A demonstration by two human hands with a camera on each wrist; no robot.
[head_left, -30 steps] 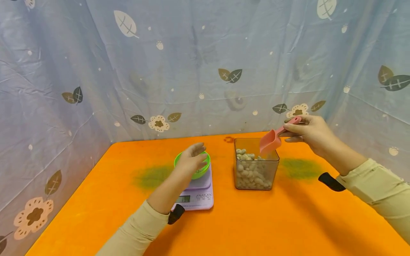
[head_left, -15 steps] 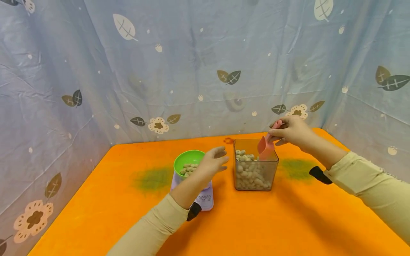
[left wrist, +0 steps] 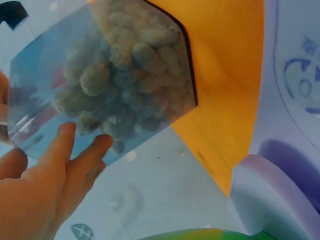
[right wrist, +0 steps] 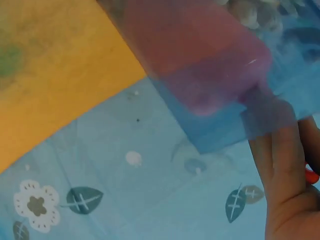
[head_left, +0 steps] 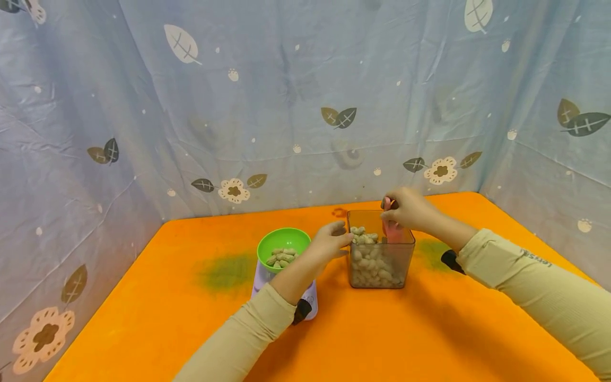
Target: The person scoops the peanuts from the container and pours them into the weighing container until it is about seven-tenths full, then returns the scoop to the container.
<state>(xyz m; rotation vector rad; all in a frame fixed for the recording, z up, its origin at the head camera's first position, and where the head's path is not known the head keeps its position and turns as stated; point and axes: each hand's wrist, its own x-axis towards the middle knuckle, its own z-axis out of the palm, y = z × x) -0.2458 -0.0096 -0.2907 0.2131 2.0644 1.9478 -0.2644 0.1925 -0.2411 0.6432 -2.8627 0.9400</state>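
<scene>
A clear, grey-tinted square bin [head_left: 406, 260] holds many unshelled peanuts [head_left: 372, 265]. My right hand [head_left: 412, 212] grips the handle of a pink scoop [head_left: 393, 232], whose head is down inside the bin. Through the bin's wall, the right wrist view shows the scoop [right wrist: 215, 60] close against that side. At the bin's left side is my left hand [head_left: 326, 244], fingers extended, with fingertips at the wall; the left wrist view shows these fingers [left wrist: 82, 155] against it. Left of that hand, a green bowl [head_left: 281, 236] with several peanuts [head_left: 282, 257] sits on a lilac kitchen scale [head_left: 260, 276].
My left forearm hides much of the scale, its display included. An orange cloth [head_left: 372, 339] covers the table, with green patches on it. A pale blue curtain [head_left: 286, 106] printed with leaves and flowers stands behind and along both sides.
My right hand has moved left and down, taking the scoop from above the bin into it. My left hand has moved right from over the bowl to the bin, uncovering the bowl.
</scene>
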